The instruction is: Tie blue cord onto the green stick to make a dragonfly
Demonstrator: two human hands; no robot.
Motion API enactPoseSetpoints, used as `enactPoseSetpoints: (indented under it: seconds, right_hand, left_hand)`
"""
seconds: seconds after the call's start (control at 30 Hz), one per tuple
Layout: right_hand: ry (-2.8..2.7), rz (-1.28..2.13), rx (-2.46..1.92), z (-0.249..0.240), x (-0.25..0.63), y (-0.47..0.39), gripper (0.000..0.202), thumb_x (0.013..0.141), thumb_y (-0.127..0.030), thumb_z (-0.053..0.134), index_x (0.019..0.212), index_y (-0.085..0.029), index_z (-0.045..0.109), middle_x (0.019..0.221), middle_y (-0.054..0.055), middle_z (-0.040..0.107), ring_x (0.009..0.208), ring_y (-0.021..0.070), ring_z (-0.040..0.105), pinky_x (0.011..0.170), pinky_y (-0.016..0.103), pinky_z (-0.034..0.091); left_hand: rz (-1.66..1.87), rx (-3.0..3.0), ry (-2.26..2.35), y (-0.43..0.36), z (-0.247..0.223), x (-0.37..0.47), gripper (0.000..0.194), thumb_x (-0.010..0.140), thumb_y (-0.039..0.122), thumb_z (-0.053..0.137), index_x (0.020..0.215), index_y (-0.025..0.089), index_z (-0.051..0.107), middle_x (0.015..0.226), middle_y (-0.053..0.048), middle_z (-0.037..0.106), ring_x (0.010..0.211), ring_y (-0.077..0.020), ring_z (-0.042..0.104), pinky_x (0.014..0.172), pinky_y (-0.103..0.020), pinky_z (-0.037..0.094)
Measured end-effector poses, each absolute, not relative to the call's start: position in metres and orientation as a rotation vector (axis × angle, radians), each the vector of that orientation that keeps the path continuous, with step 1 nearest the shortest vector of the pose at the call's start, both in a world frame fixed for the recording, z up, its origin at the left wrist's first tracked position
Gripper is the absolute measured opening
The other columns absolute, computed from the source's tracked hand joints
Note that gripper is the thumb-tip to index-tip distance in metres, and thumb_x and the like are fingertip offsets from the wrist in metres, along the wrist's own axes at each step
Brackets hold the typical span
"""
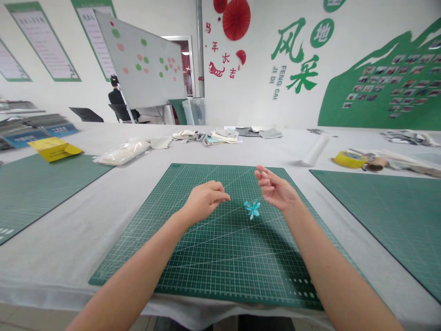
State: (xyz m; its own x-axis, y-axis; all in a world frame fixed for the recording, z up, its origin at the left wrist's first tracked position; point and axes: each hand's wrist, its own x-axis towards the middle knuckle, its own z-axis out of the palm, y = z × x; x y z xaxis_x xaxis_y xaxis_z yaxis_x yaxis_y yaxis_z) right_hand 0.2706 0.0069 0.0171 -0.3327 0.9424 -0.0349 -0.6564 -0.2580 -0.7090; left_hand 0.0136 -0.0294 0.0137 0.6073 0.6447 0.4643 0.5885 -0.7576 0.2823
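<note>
A small blue flower [252, 209] with shiny, bead-like petals hangs just over the green cutting mat [206, 257]. Its thin dark stem runs left to my left hand [206, 200], whose thumb and forefinger pinch the end. To the right of the flower and a little higher, my right hand [275, 187] is raised with its fingers loosely curled and apart. Nothing shows in that hand, and it does not touch the flower.
More cutting mats lie left [41, 188] and right [386, 207]. Behind are a plastic-wrapped pack [124, 152], a yellow box [54, 149], fabric scraps [223, 135], a white roll [316, 150] and yellow tape [350, 159]. A person [116, 95] sits beyond the table by a whiteboard.
</note>
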Motion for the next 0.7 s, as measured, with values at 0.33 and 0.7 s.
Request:
enactPoseSetpoints:
  seconds: [0.33, 0.7]
  right_hand:
    - [-0.650, 1.770, -0.643, 0.014, 0.270, 0.011, 0.038, 0.082, 0.002, 0.047, 0.110, -0.022, 0.052, 0.101, 0.003, 0.070, 0.078, 0.0065, 0.069, 0.056, 0.008, 0.057]
    - [-1.141, 1.529, -1.027, 0.001, 0.268, 0.013, 0.026, 0.073, -0.013, 0.066, 0.098, -0.022, 0.064, 0.093, 0.002, 0.070, 0.067, 0.0099, 0.065, 0.060, 0.022, 0.056]
  left_hand:
    - [0.929, 2.653, 1.137, -0.027, 0.014, 0.011, 0.023, 0.089, 0.022, 0.049, 0.095, 0.025, 0.071, 0.087, -0.002, 0.063, 0.085, -0.0141, 0.057, 0.072, -0.026, 0.044]
    - [0.909, 2.743, 1.096, -0.028, 0.013, 0.012, 0.024, 0.090, 0.023, 0.048, 0.095, 0.025, 0.071, 0.087, -0.002, 0.063, 0.085, -0.0143, 0.056, 0.072, -0.025, 0.043]
